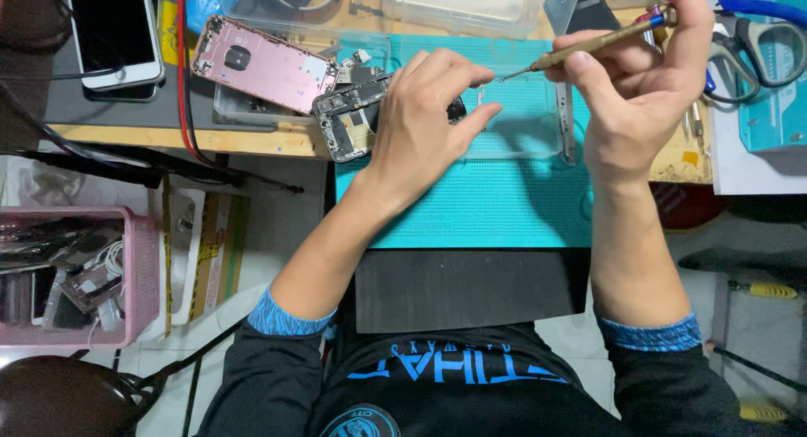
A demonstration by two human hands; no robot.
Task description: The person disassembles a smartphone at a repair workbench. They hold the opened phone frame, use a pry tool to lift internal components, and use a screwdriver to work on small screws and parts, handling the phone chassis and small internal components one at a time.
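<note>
Left hand (420,118) grips opened phone chassis (353,118) on teal mat (487,202), mid worktop. Right hand (639,92) pinches screwdriver (588,44), tip near chassis. Pink back cover (265,65) already off, far left; internals w/ parts still in.

Bright, even overhead light on the table (252,139); colours read clean, the teal mat (471,202) saturated but not blown out. Soft, short shadows under both forearms and beneath the left hand (424,109), so the source sits high and slightly forward. Mild glare on the clear plastic tray (462,4) and on the white phone (113,34), whose dark screen reflects little. Floor below the table edge falls dimmer; the dark stool (59,399) at lower left is near black, detail lost. Focus holds on the hands and the screwdriver (588,42). Slight softness toward the corners. Wide-angle stretch at the frame edges; the arms splay outward. No motion blur seen.
</note>
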